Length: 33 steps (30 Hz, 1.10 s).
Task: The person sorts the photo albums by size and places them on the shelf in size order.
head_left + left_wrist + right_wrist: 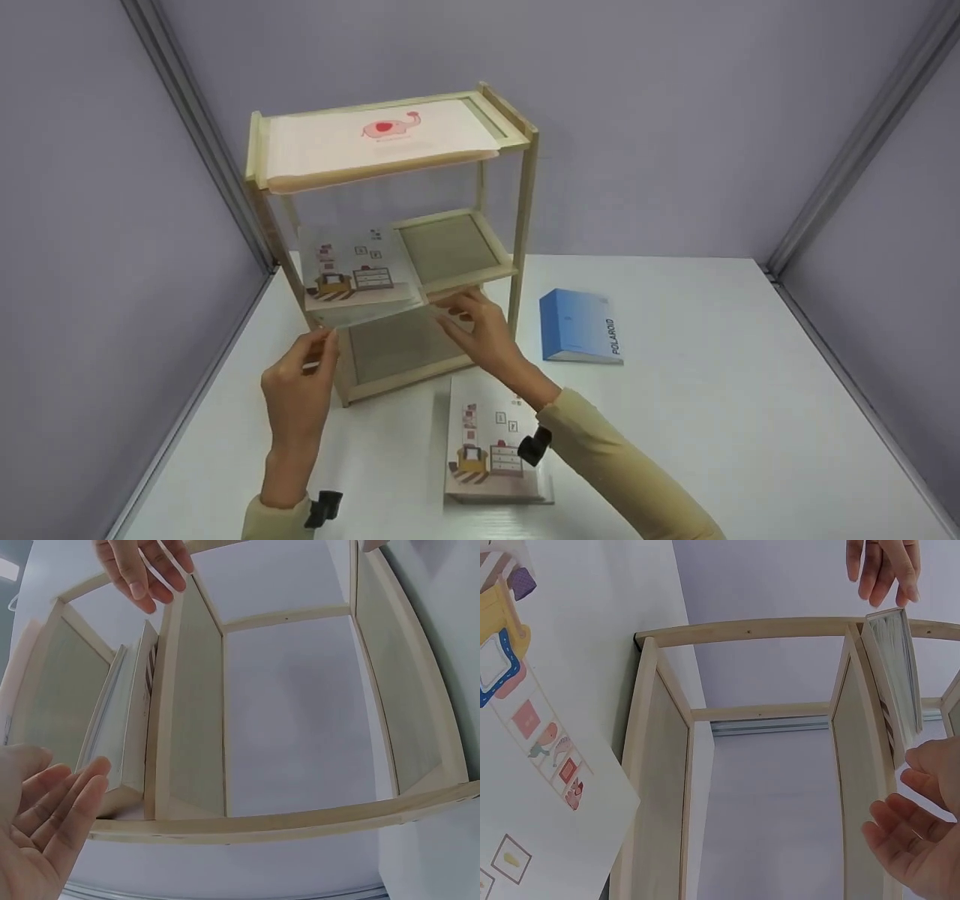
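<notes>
A thick book with a printed room scene lies on the left part of the middle shelf of a wooden rack. Its page edges show in the left wrist view, where the book rests against the shelf board. My left hand is just off the book's front left corner, fingers loosely bent and nothing in them. By the front right corner is my right hand, also holding nothing; its thumb and fingers are spread apart close to the book in the right wrist view.
On the rack's top shelf lies a white book with a pink elephant. The lower shelf sits beneath the hands. A second room-scene book lies in front on the white table. A blue POLAROID book is right of the rack.
</notes>
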Available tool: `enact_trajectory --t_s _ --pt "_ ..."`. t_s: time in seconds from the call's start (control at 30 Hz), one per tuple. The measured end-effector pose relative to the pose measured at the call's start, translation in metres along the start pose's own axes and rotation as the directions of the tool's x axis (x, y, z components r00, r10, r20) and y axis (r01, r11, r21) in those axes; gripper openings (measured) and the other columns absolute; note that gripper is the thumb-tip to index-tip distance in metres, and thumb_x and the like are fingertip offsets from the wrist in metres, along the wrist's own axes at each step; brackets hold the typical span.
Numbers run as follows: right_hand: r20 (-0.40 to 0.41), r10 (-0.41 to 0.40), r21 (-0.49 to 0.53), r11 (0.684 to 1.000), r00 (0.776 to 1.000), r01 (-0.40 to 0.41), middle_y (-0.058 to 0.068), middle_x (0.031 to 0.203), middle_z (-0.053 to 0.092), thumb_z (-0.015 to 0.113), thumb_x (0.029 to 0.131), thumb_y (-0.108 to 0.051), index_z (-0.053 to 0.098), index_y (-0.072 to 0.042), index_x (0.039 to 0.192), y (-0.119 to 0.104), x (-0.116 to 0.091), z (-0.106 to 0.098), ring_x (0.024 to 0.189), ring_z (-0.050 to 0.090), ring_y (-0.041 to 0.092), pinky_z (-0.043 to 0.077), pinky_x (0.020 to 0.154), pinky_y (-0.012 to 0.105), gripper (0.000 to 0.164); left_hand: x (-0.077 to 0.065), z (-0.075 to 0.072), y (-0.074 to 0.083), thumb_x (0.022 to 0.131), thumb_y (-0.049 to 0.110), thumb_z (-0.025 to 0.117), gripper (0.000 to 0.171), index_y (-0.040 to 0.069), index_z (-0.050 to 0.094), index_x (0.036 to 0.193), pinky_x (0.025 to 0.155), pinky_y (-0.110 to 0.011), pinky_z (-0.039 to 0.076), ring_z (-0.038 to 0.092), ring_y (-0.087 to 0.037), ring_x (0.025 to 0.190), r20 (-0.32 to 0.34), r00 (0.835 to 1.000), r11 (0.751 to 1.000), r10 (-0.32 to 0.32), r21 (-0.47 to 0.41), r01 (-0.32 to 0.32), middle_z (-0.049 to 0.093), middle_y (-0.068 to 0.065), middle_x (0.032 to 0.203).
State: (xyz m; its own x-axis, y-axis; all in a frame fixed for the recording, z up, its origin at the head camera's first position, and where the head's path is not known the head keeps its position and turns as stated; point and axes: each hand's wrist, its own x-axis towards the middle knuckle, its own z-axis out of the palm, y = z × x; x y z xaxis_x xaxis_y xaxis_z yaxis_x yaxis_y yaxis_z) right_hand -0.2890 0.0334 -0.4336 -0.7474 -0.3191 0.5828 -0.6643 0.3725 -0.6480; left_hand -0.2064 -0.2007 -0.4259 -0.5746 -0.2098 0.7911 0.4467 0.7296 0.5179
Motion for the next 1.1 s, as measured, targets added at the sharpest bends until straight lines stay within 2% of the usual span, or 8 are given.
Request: enact_trajectory --t_s 0.17,0.27,0.43,0.6,0.73,0.83,0.97,1.1 --pt "0.002 0.011 -0.029 1.0 1.0 -0.011 0.005 0.106 0.06 0.063 0.089 -0.016 0.067 -0.01 0.106 0.002 -0.003 0.0 0.094 0.062 0.022 0.053 0.079 0.029 0.019 -0.004 0.004 -0.001 0.086 0.014 0.066 0.013 0.002 0.071 0.09 0.053 -0.011 0.048 0.067 -0.017 0.061 0.021 1.0 1.0 -0.008 0.001 0.008 0.07 -0.006 0.073" --pt "0.007 0.008 -0.03 1.0 1.0 -0.008 0.005 0.106 0.06 0.063 0.089 -0.017 0.067 -0.009 0.105 0.002 -0.005 0.0 0.093 0.062 0.023 0.053 0.079 0.028 0.018 -0.006 0.005 -0.001 0.086 0.014 0.067 0.013 0.003 0.071 0.091 0.052 -0.013 0.049 0.066 -0.017 0.061 0.025 1.0 1.0 -0.011 -0.002 0.011 0.07 -0.006 0.073" --pt "0.009 0.008 -0.02 1.0 1.0 -0.007 0.006 0.106 0.061 0.063 0.089 -0.017 0.066 -0.009 0.105 0.003 -0.008 -0.001 0.093 0.062 0.026 0.054 0.078 0.036 0.018 -0.01 0.01 -0.001 0.086 0.016 0.067 0.015 0.002 0.071 0.09 0.052 -0.014 0.05 0.065 -0.015 0.06 0.046 0.999 1.0 -0.011 -0.007 0.011 0.07 -0.005 0.072" --pt "0.011 0.016 -0.026 1.0 1.0 -0.016 0.006 0.105 0.062 0.063 0.089 -0.016 0.067 -0.01 0.104 0.004 -0.012 -0.003 0.092 0.062 0.022 0.053 0.079 0.042 0.017 -0.016 0.015 -0.002 0.087 0.019 0.066 0.018 0.003 0.071 0.086 0.053 -0.01 0.048 0.065 -0.014 0.06 0.083 0.996 0.999 -0.021 -0.024 0.023 0.069 -0.003 0.071" --pt "0.018 0.016 -0.035 0.999 1.0 -0.015 0.006 0.104 0.062 0.062 0.09 -0.018 0.067 -0.01 0.104 0.006 -0.015 -0.005 0.093 0.062 0.023 0.053 0.081 0.04 0.017 -0.02 0.019 -0.003 0.087 0.022 0.065 0.019 0.005 0.071 0.085 0.054 -0.008 0.047 0.064 -0.013 0.06 0.106 0.993 0.999 -0.043 -0.028 0.046 0.068 -0.001 0.07" --pt "0.017 0.013 -0.061 0.998 1.0 -0.012 0.004 0.103 0.063 0.061 0.09 -0.02 0.067 -0.01 0.104 0.008 -0.017 -0.005 0.093 0.062 0.021 0.052 0.082 0.035 0.018 -0.023 0.02 -0.003 0.088 0.023 0.065 0.019 0.005 0.071 0.085 0.054 -0.008 0.047 0.064 -0.012 0.06 0.124 0.99 0.997 -0.062 -0.028 0.066 0.068 0.0 0.069" --pt "0.009 0.021 -0.101 0.995 1.0 -0.02 0.001 0.102 0.063 0.061 0.09 -0.022 0.068 -0.012 0.103 0.011 -0.021 -0.006 0.092 0.061 0.017 0.051 0.081 0.029 0.018 -0.026 0.023 -0.003 0.087 0.023 0.065 0.017 0.007 0.071 0.084 0.053 -0.013 0.049 0.063 -0.009 0.06 0.161 0.983 0.995 -0.094 -0.019 0.098 0.067 0.002 0.068" --pt "-0.001 0.03 -0.114 0.993 1.0 -0.03 0.001 0.101 0.064 0.062 0.09 -0.021 0.069 -0.012 0.102 0.015 -0.025 -0.007 0.091 0.061 0.019 0.051 0.08 0.031 0.016 -0.028 0.026 -0.002 0.087 0.025 0.066 0.017 0.009 0.071 0.084 0.054 -0.021 0.052 0.063 -0.007 0.061 0.195 0.972 0.99 -0.133 -0.024 0.14 0.067 0.004 0.068"
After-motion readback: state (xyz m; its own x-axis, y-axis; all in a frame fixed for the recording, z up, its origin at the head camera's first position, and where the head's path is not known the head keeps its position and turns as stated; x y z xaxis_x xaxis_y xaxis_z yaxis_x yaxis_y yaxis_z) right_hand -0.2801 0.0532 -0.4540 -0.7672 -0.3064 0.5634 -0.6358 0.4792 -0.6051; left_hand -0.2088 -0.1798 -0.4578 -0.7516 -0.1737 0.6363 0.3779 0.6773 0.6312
